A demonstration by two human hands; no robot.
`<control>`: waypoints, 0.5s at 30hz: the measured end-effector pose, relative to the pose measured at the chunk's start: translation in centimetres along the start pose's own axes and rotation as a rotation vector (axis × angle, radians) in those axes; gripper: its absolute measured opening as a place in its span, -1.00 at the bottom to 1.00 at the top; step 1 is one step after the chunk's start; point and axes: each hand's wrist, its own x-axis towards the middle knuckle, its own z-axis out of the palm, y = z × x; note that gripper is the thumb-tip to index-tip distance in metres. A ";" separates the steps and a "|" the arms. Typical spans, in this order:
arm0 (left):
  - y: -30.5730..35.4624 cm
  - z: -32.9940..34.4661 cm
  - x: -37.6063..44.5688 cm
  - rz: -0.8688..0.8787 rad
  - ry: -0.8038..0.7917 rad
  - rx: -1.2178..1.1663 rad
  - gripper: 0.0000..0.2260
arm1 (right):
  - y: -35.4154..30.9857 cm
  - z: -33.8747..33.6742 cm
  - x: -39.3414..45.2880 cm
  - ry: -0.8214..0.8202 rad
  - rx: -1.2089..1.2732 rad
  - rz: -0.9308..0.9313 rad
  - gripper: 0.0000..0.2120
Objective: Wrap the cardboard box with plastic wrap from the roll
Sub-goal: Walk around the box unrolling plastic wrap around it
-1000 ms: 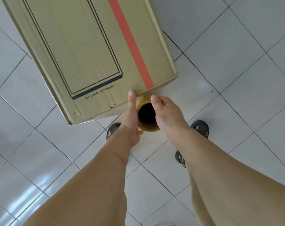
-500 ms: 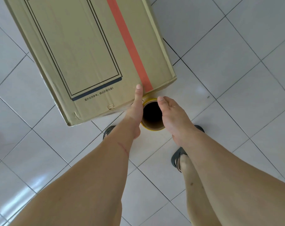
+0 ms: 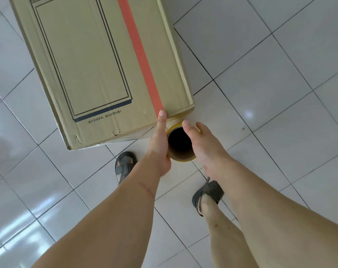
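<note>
Roll of plastic wrap [image 3: 180,159] clamped between my left hand [image 3: 159,146] and right hand [image 3: 205,146], right up against the cardboard box [image 3: 98,70] corner, left thumb touching its orange stripe [image 3: 139,53].

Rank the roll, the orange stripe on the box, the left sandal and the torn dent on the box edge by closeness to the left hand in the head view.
1. Roll, held in the left hand.
2. Orange stripe, at the thumb tip.
3. Left sandal and torn dent: too close to call.
</note>
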 end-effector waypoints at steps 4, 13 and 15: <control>0.8 1.3 0.2 0.011 -0.018 -0.040 -0.13 | -0.6 -1.0 1.0 -0.018 -0.003 -0.001 -0.53; 1.4 3.8 0.0 -0.029 -0.055 -0.036 -0.04 | -2.0 -3.3 1.0 0.012 -0.126 -0.050 -0.55; 1.7 4.3 0.4 0.003 -0.017 -0.056 -0.14 | -2.2 -3.9 1.7 -0.020 -0.098 0.004 -0.71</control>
